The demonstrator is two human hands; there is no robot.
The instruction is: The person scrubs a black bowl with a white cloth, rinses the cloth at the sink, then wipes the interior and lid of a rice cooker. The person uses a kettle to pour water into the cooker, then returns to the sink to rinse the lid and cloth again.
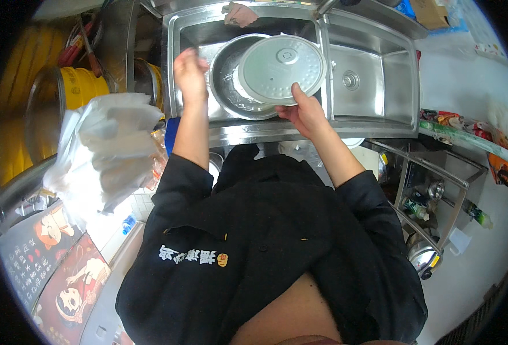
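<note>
My right hand (305,113) grips a round, pale grey-green lid (262,71) by its near right edge, thumb on top. The lid has small dimples and a raised round centre, and is held over a round metal basin (223,97). That basin stands in the left bowl of a stainless steel sink (247,136), and some water shows in it. Left of the basin, my left hand (190,75) is raised and motion-blurred. Nothing shows in it, but how far its fingers are closed is unclear. The lid hides the basin's right part.
The sink's right bowl (359,101) has a drain. A pinkish cloth (240,14) lies on the back rim. White plastic bags (111,138) hang at my left, near yellow round containers (83,86). A metal rack (435,172) with bottles and pots stands at lower right.
</note>
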